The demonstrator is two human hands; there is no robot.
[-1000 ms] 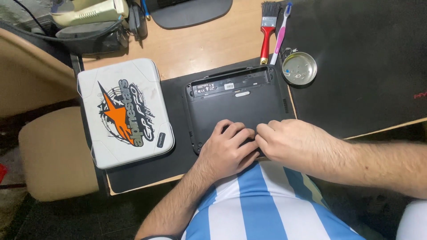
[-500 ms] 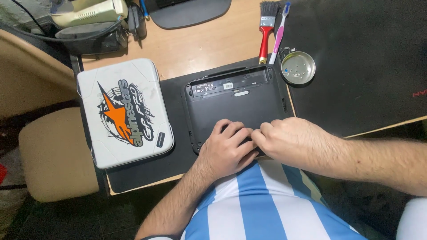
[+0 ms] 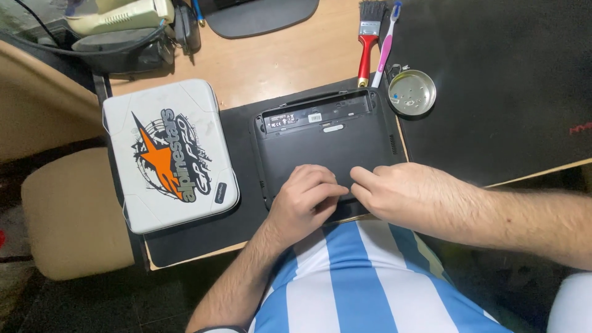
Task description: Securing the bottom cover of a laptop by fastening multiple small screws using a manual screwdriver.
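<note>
Nearby, small screws (image 3: 408, 97) in tin (image 3: 428, 106).

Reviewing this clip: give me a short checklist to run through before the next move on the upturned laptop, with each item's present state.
1. Black laptop base lies flat, underside up, on the black mat: ok.
2. Both hands on the base's near edge: left hand and right hand rest there, fingertips close together: ok.
3. Whether either hand grips a tool or screw: cannot tell, the fingers hide it.
4. Round metal tin within reach beside the base, holding small bits: ok.
5. Red-handled brush and pink toothbrush lie apart from the hands: ok.
6. White printed case lies left of the base, not overlapping it: ok.
</note>
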